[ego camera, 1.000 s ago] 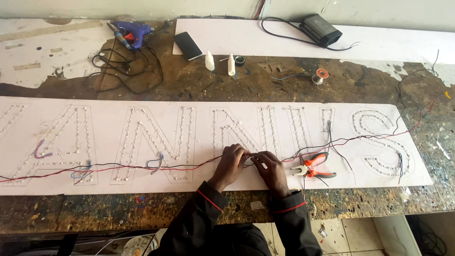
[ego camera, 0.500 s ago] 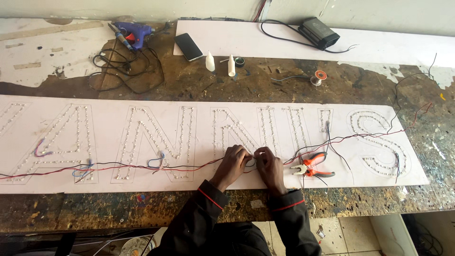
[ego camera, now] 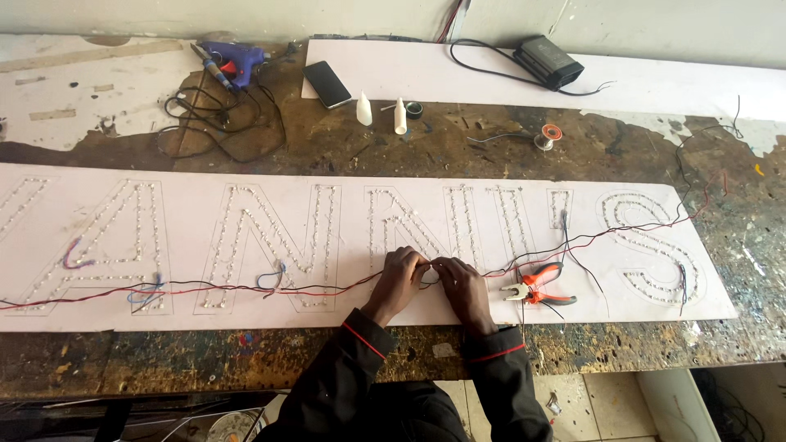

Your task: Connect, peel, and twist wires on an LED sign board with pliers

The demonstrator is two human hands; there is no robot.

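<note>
Two hands joining wires on a sign panel, seen from above. Nearest the viewer, dark sleeves with red cuff lines lead to the left hand and the right hand, which meet fingertip to fingertip over the lower edge of the long white sign board. Each grip is narrow, pinched on the red and black wire pair where the run passes between them (the joint itself is hidden under the fingers, so whether it is bare or twisted cannot be told). For a sound joint, the judgement is that both pinches should stay close to the meeting point, the strands kept taut and turned evenly, with the long run left lying flat along the rows of small lamps. Just right of the hands lie orange-handled pliers, within easy reach. Farther off on the paint-stained worktop stand two small white bottles, a phone, a solder spool, a blue glue gun and a black power unit.
</note>
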